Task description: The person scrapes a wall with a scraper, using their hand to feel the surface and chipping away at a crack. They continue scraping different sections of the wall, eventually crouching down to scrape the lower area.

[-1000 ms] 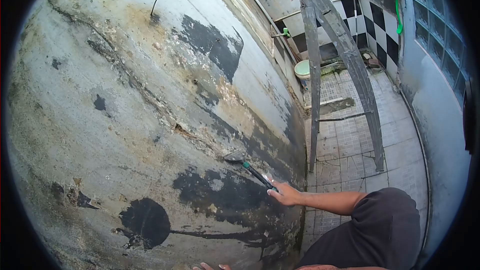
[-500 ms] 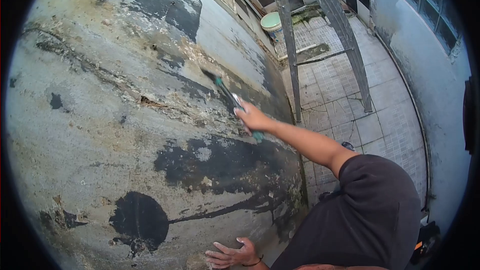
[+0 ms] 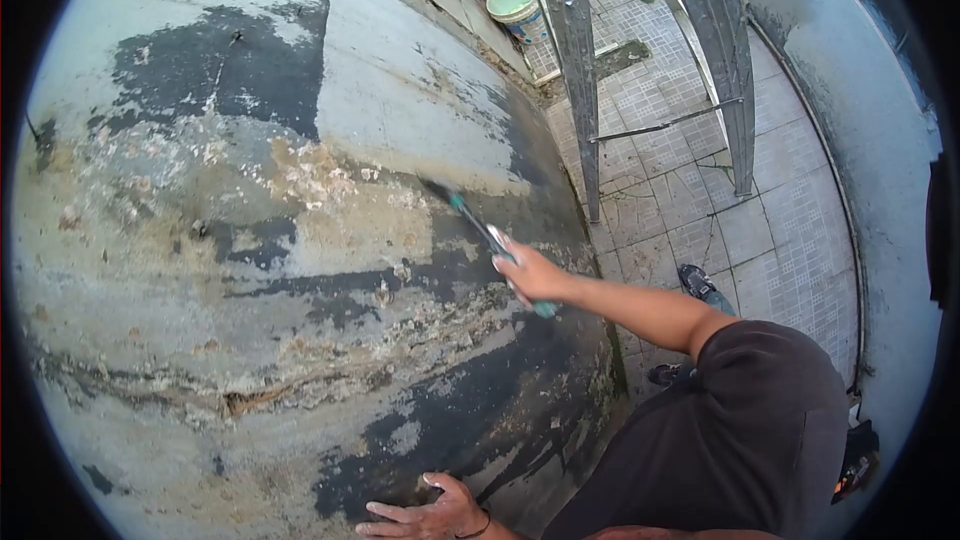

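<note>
My right hand point(image 3: 530, 272) is closed around the handle of a scraper point(image 3: 493, 238) with green and black parts. Its dark, blurred tip is at the stained wall point(image 3: 370, 220), just right of a patch of flaking paint point(image 3: 315, 177); whether it touches cannot be told. Lower down, my left hand point(image 3: 430, 514) lies against the wall with its fingers spread, holding nothing, beside a large dark patch point(image 3: 450, 415). A cord circles that wrist. A long rough crack point(image 3: 255, 398) runs across the wall above this hand.
A ladder-like metal frame point(image 3: 735, 70) stands on the tiled floor point(image 3: 800, 230). Behind it, a paint bucket point(image 3: 515, 5) with a pale green top sits against the wall. My shoe point(image 3: 697, 280) shows below. A pale wall point(image 3: 890, 190) bounds the right side.
The view has shifted, so the worked wall sits lower in it and more of its upper part shows. The scraper tip is now right of the flaking patch. My left hand stays spread on the wall.
</note>
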`<state>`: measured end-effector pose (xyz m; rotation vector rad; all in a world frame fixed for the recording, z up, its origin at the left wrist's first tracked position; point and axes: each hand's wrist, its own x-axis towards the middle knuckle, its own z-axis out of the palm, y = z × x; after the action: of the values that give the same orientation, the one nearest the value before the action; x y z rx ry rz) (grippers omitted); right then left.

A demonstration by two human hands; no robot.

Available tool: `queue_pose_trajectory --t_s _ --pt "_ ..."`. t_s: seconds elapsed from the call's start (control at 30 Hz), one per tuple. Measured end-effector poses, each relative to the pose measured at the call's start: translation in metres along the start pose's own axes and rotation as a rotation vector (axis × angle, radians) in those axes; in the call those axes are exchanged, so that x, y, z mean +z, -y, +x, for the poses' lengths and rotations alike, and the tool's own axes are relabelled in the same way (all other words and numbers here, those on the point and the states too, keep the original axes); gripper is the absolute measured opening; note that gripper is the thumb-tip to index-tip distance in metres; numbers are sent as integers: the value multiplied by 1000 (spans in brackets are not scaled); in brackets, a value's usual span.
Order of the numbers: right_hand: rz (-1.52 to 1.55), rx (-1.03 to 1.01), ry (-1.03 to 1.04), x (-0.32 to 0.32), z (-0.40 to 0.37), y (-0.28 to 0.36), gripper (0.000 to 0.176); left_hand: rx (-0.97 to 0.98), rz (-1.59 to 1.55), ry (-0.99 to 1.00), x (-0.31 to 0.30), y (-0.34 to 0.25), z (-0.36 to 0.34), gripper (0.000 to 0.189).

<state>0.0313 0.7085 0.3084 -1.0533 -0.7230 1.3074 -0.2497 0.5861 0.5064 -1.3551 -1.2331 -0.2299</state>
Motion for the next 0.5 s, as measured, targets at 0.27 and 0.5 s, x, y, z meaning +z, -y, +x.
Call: queue_pose_trajectory --t_s 0.27,0.5 --pt "-18 96 19 -59 74 -12 64 -111 48 104 16 -33 11 83" --pt "68 193 -41 -62 67 -58 58 -70 108 140 46 -50 25 81"
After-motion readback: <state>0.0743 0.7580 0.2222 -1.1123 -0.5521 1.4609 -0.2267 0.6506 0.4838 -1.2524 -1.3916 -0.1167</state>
